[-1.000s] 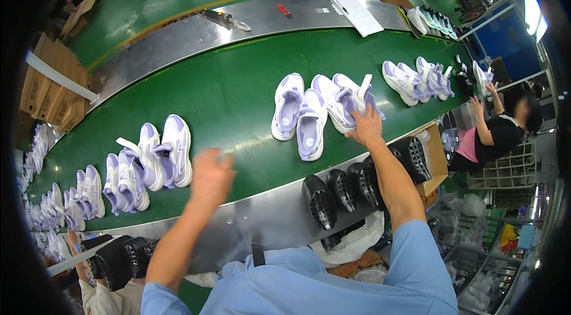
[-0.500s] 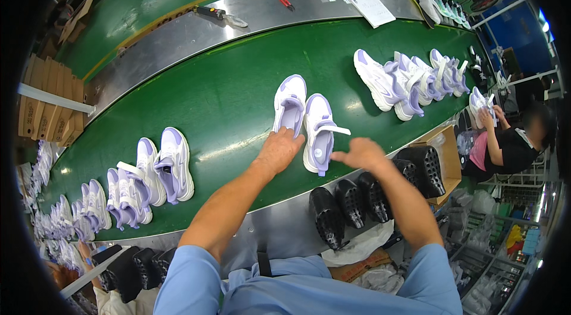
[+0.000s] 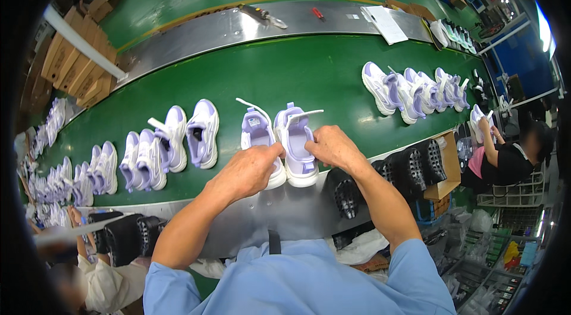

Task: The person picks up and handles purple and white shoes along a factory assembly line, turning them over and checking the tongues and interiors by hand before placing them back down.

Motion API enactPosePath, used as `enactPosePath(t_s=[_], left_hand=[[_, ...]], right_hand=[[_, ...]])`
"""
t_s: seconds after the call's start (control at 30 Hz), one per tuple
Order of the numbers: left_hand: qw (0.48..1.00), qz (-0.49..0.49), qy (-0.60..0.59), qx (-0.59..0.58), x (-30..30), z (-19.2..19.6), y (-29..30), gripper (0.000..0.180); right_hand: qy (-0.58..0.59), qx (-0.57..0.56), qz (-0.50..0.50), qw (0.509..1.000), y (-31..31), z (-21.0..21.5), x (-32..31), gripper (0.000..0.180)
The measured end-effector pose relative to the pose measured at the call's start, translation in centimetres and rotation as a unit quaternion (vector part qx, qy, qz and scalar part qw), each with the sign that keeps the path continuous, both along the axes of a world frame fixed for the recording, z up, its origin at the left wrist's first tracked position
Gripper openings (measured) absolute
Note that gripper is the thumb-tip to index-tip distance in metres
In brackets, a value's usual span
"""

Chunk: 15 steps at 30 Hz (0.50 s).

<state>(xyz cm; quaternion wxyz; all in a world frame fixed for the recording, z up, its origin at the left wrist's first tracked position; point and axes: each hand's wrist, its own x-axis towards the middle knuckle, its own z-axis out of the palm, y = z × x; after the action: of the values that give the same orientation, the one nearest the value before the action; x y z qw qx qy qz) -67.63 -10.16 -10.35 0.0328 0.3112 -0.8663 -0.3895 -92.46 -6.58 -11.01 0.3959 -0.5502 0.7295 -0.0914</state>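
Observation:
A pair of white and lilac sneakers is right before me, at the near edge of the green belt [image 3: 333,83]. Their heels face me and their straps stick out loose; the toes are hidden behind the tongues. My left hand [image 3: 253,167] is closed on the left sneaker [image 3: 257,135], its fingers curled over the rim of the opening. With thumb and fingers, my right hand [image 3: 334,147] pinches the side of the right sneaker [image 3: 295,136] near its collar. The two sneakers are side by side and touching.
More such sneakers stand in rows at left [image 3: 203,131] and right [image 3: 380,89]. Black perforated shoe forms [image 3: 410,166] line the near edge beside a carton [image 3: 449,157]. A clipboard [image 3: 386,25] and red cutter [image 3: 318,13] lie on the far metal ledge. A co-worker [image 3: 505,154] handles a sneaker at right.
The pair has come nearer to me and is tilted, with the tongues showing. My right hand, apart from the right sneaker before, now grips it. My left hand still holds the left one.

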Motion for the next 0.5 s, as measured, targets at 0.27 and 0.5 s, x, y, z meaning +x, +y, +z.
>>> enactPosePath(t_s=[0.27, 0.5], left_hand=[[0.999, 0.009, -0.025, 0.031, 8.4, -5.4, 10.0, 0.020], [0.994, 0.042, -0.015, -0.103, 9.6, -8.9, 16.7, 0.022]], right_hand=[[-0.044, 0.047, 0.013, 0.998, 6.7, -3.1, 7.4, 0.037], [0.080, -0.047, 0.079, 0.993, 13.7, -11.0, 9.6, 0.036]])
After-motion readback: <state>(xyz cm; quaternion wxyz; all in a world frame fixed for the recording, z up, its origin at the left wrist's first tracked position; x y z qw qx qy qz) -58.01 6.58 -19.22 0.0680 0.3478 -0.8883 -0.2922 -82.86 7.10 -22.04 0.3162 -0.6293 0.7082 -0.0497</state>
